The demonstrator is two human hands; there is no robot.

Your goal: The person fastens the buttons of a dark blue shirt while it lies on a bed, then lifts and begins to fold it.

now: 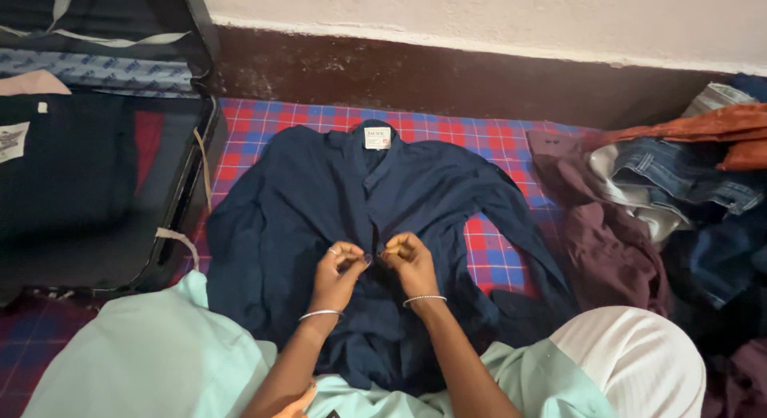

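While spread flat mid-frame, shirt (319, 218): soft, light, limp. Left hand (339, 268) and right hand (406, 257) pinching placket at centre; best held by edges.

open suitcase (172, 218) left | clothes pile (679, 194) right | checked sheet (495, 250) under | wall (479, 19) behind

Dim, even indoor light; sharp focus

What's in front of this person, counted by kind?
Navy shirt spread on the checked cloth, pinched at the front by left hand and right hand: 1
Open suitcase: 1
Heap of clothes: 1
Wrist bangles: 2
Total: 5
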